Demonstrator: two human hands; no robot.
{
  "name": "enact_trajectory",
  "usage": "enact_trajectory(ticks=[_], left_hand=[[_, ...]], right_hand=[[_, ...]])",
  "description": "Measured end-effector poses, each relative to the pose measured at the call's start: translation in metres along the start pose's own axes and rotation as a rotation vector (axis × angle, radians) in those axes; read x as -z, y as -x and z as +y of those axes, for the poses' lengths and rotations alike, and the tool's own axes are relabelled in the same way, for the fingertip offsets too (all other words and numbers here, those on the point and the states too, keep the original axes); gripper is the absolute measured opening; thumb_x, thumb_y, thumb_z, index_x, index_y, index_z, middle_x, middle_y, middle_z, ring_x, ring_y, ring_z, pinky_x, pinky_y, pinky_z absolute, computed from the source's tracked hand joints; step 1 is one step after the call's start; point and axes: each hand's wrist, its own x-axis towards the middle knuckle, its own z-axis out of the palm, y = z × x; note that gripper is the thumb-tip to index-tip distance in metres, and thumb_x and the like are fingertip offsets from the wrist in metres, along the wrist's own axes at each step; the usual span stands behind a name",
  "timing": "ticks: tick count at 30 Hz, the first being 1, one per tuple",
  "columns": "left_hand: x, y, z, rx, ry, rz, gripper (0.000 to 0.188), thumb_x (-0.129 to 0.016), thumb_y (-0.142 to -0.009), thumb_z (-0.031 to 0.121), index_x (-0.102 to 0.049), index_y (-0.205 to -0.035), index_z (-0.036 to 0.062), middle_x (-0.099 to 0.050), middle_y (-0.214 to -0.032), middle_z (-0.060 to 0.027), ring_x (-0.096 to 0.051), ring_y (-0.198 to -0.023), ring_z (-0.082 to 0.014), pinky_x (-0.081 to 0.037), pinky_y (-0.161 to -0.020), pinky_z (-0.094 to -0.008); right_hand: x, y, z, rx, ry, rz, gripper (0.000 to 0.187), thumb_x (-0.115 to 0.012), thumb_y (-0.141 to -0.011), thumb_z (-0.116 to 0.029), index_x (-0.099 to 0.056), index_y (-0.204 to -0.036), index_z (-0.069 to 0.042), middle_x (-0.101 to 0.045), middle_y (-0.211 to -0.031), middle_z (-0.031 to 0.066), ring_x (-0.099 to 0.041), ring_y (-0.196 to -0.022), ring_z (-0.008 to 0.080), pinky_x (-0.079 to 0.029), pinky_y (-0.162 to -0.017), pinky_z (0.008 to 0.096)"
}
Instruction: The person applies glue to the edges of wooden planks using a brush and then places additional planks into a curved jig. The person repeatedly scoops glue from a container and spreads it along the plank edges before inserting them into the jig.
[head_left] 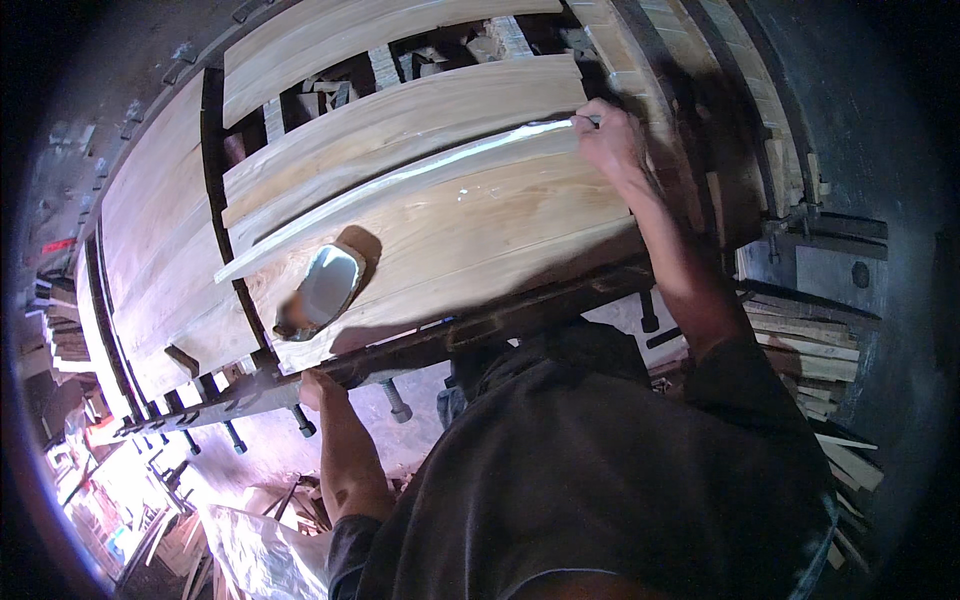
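Head view shows my right hand (pixel 606 135) stretched far out over the wooden boards (pixel 450 215), at their far right end. Its fingers are pinched together on a thin tool (pixel 572 122), whose tip rests on the pale wet glue line (pixel 400 178) that runs along the edge of one board, from the hand down toward the left. What kind of tool it is I cannot tell, since only a short light-coloured piece shows past my fingertips.

My left hand (pixel 312 388) is low at the near edge, its fingers wrapped around the dark metal clamp bar (pixel 480 330) that runs under the boards, close to the threaded bolts (pixel 396 400) hanging below it.

On the boards, between my two hands, sits a small bowl (pixel 325 288) with whitish glue inside it, tilted a little and casting a dark shadow. The boards lie side by side, touching, with gaps farther back. Stacked wood offcuts (pixel 810 350) lie well apart at the right.
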Motion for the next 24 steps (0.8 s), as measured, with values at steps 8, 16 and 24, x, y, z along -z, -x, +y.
enact_trajectory(ticks=[8,16,24], left_hand=[[0.004,-0.014,-0.016,-0.251,-0.279,-0.063,0.037,-0.045,-0.091,0.028,-0.071,-0.092,0.0011,-0.071,-0.098,-0.0195,-0.069,-0.089,-0.0302,-0.054,-0.077,-0.0396],[0.015,0.004,0.008,-0.408,-0.542,-0.087,0.038,-0.044,-0.094,0.032,-0.065,-0.098,0.0008,-0.069,-0.100,-0.0211,-0.067,-0.096,-0.0355,-0.053,-0.081,-0.0431],[0.013,-0.006,-0.002,-0.338,-0.339,-0.104,0.042,-0.042,-0.095,0.038,-0.061,-0.098,0.0012,-0.067,-0.101,-0.0222,-0.064,-0.098,-0.0383,-0.051,-0.083,-0.0464]], right_hand=[[0.038,-0.012,0.027,-0.014,0.081,0.054,0.014,-0.068,-0.082,-0.020,-0.070,-0.089,-0.008,-0.069,-0.086,0.0207,-0.067,-0.083,0.0387,-0.053,-0.073,0.0430],[0.038,-0.039,0.109,0.055,0.083,0.221,0.014,-0.073,-0.078,-0.015,-0.069,-0.088,-0.007,-0.069,-0.084,0.0170,-0.068,-0.083,0.0346,-0.052,-0.073,0.0408],[0.054,-0.050,0.137,0.124,0.218,0.269,0.020,-0.072,-0.077,-0.010,-0.069,-0.096,-0.007,-0.070,-0.089,0.0159,-0.069,-0.088,0.0299,-0.053,-0.077,0.0386]])
